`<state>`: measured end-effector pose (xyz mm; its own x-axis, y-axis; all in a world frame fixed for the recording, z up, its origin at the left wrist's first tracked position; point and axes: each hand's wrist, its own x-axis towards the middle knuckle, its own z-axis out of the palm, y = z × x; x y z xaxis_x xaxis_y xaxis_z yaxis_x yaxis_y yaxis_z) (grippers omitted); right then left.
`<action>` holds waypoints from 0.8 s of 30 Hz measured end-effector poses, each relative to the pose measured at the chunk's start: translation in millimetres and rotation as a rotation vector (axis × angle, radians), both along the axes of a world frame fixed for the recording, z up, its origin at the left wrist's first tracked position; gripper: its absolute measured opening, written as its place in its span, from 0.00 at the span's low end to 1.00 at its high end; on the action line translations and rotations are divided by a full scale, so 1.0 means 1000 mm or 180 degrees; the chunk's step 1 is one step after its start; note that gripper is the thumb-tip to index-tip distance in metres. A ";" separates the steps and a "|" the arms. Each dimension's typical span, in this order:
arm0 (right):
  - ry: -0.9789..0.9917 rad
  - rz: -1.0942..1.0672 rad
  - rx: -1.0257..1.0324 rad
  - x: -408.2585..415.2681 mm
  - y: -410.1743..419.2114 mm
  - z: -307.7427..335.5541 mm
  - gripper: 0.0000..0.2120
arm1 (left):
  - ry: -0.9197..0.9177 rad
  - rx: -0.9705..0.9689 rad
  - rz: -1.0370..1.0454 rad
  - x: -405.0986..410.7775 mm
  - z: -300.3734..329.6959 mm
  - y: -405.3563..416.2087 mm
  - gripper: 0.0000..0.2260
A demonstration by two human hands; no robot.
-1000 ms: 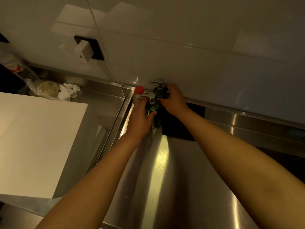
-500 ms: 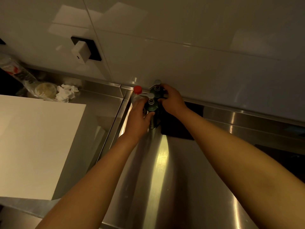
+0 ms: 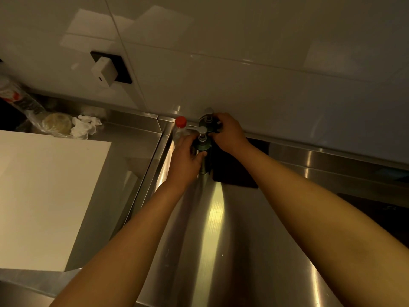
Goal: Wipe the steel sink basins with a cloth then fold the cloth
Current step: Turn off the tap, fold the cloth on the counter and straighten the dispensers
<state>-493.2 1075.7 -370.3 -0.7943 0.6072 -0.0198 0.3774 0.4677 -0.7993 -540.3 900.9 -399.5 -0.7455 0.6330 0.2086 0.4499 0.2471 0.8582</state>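
Two dark green pump bottles stand at the back of the steel counter point(image 3: 221, 229), against the tiled wall. My left hand point(image 3: 186, 161) is wrapped around the nearer pump bottle point(image 3: 201, 144). My right hand point(image 3: 230, 135) grips the farther pump bottle point(image 3: 207, 124) just behind it. A dark flat cloth or mat point(image 3: 232, 171) lies on the counter right of the bottles, partly under my right wrist. A dark sink basin point(image 3: 376, 209) shows at the right edge.
A clear bottle with a red cap point(image 3: 181, 122) stands left of the pump bottles. A white board point(image 3: 44, 196) covers the left area. Behind it lie a plastic bag with food point(image 3: 53, 124) and crumpled tissue point(image 3: 84, 127). A white box point(image 3: 105, 70) sits on the wall.
Both hands stay on the pump bottles. The farther bottle's pump head has turned a little under my right hand, and the view has shifted slightly.
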 end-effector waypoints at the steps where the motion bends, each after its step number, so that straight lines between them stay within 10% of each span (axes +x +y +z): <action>1: 0.0028 -0.0079 0.0021 0.000 -0.001 0.000 0.23 | -0.0008 -0.0005 0.0030 0.000 0.000 0.001 0.22; 11: -0.0479 -0.0063 0.0053 -0.004 0.011 0.011 0.30 | -0.0127 -0.0015 -0.0002 -0.002 -0.001 0.001 0.23; 24: -0.0024 -0.0103 0.0286 0.006 0.004 0.003 0.12 | -0.0321 -0.0001 0.0018 -0.004 0.002 0.010 0.24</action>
<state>-486.8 1079.6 -366.9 -0.7743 0.6321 0.0301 0.3993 0.5249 -0.7517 -544.6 911.2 -397.6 -0.7663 0.6287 0.1319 0.3597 0.2498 0.8990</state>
